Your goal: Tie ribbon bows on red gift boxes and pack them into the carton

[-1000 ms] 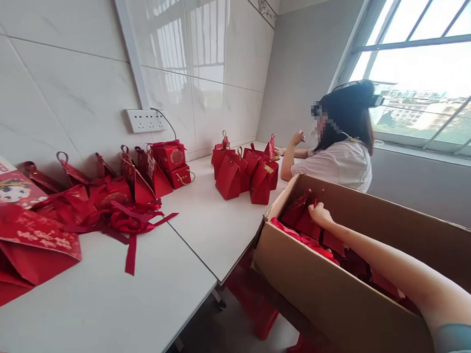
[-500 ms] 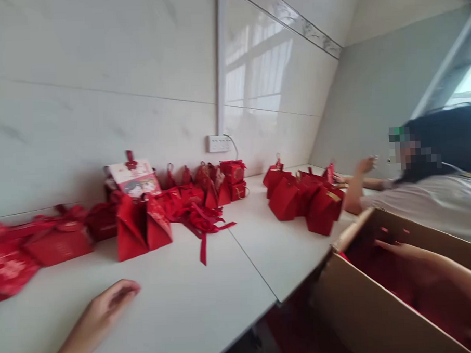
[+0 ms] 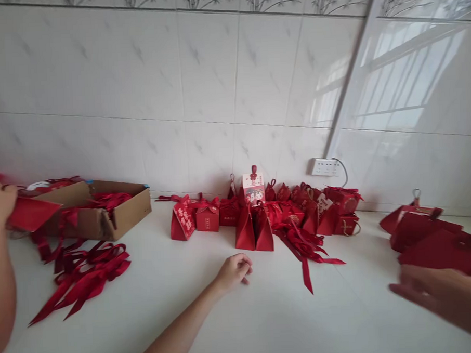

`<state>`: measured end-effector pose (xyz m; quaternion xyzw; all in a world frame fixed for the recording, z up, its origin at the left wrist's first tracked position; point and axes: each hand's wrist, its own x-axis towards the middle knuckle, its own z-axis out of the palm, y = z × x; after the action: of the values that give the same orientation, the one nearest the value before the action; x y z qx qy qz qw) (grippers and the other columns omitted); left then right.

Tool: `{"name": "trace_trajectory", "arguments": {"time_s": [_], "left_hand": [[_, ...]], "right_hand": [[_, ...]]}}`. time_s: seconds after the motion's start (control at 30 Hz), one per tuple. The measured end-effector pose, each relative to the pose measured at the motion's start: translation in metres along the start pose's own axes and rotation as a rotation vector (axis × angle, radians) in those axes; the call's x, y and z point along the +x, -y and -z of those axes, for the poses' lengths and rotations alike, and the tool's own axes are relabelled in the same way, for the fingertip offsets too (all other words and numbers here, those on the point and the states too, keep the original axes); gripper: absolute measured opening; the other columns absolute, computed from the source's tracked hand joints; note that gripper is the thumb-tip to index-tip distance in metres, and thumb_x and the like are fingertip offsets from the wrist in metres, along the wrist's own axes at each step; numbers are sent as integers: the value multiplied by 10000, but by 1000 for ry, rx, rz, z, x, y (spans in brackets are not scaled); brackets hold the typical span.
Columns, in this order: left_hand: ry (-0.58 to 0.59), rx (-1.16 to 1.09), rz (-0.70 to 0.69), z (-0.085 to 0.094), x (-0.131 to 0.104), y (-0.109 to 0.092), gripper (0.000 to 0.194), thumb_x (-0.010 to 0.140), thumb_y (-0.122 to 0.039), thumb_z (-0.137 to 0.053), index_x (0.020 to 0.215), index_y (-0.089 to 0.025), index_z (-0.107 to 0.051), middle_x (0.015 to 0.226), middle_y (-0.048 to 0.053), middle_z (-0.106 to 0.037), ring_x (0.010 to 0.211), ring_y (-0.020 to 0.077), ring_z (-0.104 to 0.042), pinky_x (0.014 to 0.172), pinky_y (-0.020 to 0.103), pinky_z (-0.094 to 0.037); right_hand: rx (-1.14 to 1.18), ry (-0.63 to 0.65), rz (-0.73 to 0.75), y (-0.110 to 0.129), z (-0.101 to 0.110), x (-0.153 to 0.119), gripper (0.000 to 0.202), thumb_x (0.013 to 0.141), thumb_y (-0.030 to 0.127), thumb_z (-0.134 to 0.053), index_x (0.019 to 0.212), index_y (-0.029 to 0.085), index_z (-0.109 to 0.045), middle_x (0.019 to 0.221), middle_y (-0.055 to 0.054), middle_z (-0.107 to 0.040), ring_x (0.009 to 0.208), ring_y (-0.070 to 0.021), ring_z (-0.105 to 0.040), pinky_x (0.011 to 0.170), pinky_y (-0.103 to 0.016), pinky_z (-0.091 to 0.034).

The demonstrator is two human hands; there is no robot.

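Observation:
My left hand [image 3: 234, 270] rests near the middle of the white table, its fingers loosely curled and slightly apart, with nothing in them. Just beyond it stands a pair of red folded gift boxes [image 3: 264, 232]. To its right lies a heap of red ribbons [image 3: 311, 251]. My right hand [image 3: 436, 295] is at the right edge, smeared by motion. Red gift boxes [image 3: 425, 230] appear directly behind it; whether its fingers touch or grip one is unclear.
At far left another person's hand [image 3: 0, 205] holds a red box [image 3: 32, 212]. A cardboard box [image 3: 132, 220] contains red ribbons, with a ribbon pile [image 3: 91, 271] before it. More small red boxes [image 3: 208, 216] line the tiled wall near a power strip [image 3: 326, 167].
The view has swung left, bringing the cardboard box of ribbons into sight. My right hand has come out of the large carton, now out of view. My left hand stays loosely curled over the table.

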<state>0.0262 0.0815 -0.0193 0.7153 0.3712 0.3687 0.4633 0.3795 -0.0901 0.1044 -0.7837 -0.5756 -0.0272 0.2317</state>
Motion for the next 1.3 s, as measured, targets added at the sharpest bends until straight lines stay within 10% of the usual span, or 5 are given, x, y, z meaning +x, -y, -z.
{"name": "trace_trajectory", "arguments": {"time_s": [0.07, 0.27, 0.53, 0.83, 1.3], "left_hand": [[-94, 53, -79, 5, -1, 3, 160, 774, -284, -485, 800, -173, -596, 741, 50, -651, 706, 177, -631, 572, 301, -547], [-643, 279, -215, 60, 5, 19, 393, 784, -208, -513, 1173, -175, -470, 1268, 162, -483, 1253, 277, -414, 1040, 487, -327], [-1089, 435, 32, 142, 15, 38, 666, 754, -419, -598, 1277, -172, -267, 1391, 239, -319, 1343, 379, -263, 1010, 608, -262], [-932, 379, 110, 156, 16, 42, 379, 806, -303, -508, 1143, -221, -355, 1235, 146, -538, 1153, 277, -541, 990, 457, -385], [-277, 244, 131, 167, -91, -18, 380, 770, -346, -536, 1100, -209, -408, 1163, 89, -607, 1072, 220, -599, 869, 321, -505]], "right_hand": [[12, 312, 159, 47, -42, 16, 245, 675, 473, -652, 533, 289, -576, 565, -58, -646, 548, -241, -617, 542, -355, -414], [338, 364, 323, 182, -151, 13, 302, 828, 407, -361, 625, 227, -493, 629, -47, -628, 584, -204, -569, 569, -311, -411], [639, 411, 349, 199, -200, -4, 259, 834, 369, -390, 722, 205, -556, 680, -32, -629, 609, -183, -567, 584, -287, -448], [618, 391, 447, 197, -199, -7, 222, 850, 275, -390, 706, 208, -544, 767, -49, -621, 644, -180, -577, 609, -301, -478], [635, 112, 686, 221, -188, -10, 168, 899, 260, -406, 970, 207, -549, 1046, -116, -553, 997, -244, -591, 825, -399, -514]]}}
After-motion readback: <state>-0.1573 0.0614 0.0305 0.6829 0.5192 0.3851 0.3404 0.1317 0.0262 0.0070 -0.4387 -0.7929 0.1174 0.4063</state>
